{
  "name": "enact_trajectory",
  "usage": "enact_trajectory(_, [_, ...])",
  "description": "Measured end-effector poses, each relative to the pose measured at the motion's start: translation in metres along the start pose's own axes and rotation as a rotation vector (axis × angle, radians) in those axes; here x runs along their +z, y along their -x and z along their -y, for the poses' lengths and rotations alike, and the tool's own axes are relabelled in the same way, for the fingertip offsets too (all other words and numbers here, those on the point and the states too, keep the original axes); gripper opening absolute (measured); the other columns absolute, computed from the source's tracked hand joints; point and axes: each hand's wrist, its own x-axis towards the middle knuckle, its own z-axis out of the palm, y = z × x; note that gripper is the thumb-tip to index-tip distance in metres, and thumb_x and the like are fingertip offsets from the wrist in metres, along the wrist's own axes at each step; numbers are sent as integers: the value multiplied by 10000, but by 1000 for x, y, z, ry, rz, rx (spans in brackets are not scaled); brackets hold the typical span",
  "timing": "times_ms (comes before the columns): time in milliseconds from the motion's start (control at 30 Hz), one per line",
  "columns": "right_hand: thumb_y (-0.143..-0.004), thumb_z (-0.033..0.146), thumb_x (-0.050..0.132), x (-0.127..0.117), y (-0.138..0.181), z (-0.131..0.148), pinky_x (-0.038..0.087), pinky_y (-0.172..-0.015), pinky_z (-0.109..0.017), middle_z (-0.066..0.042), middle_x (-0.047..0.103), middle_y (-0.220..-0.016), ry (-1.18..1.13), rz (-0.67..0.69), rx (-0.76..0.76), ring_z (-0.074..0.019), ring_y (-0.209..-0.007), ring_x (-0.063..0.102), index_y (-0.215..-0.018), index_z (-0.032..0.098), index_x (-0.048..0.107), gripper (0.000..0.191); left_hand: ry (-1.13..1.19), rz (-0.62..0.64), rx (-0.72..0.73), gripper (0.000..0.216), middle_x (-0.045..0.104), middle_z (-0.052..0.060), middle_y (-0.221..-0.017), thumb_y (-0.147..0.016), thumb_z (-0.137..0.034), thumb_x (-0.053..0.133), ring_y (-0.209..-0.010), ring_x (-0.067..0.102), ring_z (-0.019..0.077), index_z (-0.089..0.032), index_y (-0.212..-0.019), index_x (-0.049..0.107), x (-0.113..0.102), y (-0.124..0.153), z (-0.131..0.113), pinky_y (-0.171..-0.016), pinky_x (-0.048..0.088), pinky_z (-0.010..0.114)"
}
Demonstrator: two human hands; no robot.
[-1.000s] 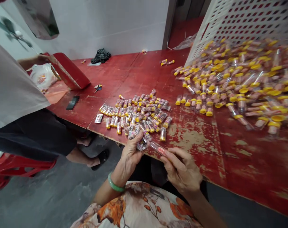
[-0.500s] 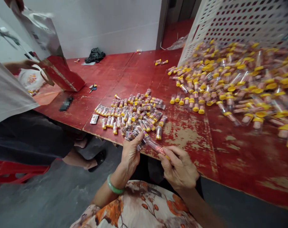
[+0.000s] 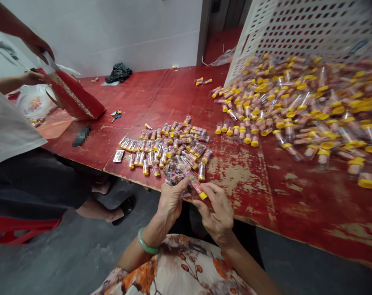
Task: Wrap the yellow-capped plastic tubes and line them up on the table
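My left hand (image 3: pixel 170 200) grips a bundle of printed label wrappers (image 3: pixel 176 177) at the near edge of the red table (image 3: pixel 241 176). With its fingertips my right hand (image 3: pixel 215 209) pinches a small clear tube with a yellow cap (image 3: pixel 197 189), which touches the wrappers. Just beyond my hands lies a cluster of wrapped tubes (image 3: pixel 170 143), some in rows. A big heap of unwrapped yellow-capped tubes (image 3: pixel 296 106) spreads over the table's right side.
A white perforated crate (image 3: pixel 296 28) stands tilted at the back right. At the left a person in a white shirt (image 3: pixel 7 123) handles a red bag (image 3: pixel 72 96). Keys (image 3: pixel 116 115), a dark phone (image 3: pixel 80 136) and a black bag (image 3: pixel 118 73) lie on the table.
My right hand has brought the tube leftward into the wrappers in my left hand. The person at the left has lowered the bag's plastic sheet. The camera has shifted slightly right.
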Motion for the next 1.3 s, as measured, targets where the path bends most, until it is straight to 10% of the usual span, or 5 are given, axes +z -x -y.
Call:
enact_trajectory(100, [-887,136,508,-7,-3,-9,553,-806,-328,-108,595,-1128,-93,133,52,-201,-1005,614,-1267,207,520,387,-29,33,-55,312,702,22,-724,-541,-200,851,-609,634,127,-117,-798,693,1,1,-3,-629,521,249])
enact_trajectory(1300, [-805,89,580,-20,-12,-23,582,-644,-282,-80,694,-905,133,-53,-20,-179,-779,681,-998,203,681,246,-74,100,-191,304,717,41,-785,-542,-227,854,-675,646,147,-127,-790,710,21,9,17,-757,500,303])
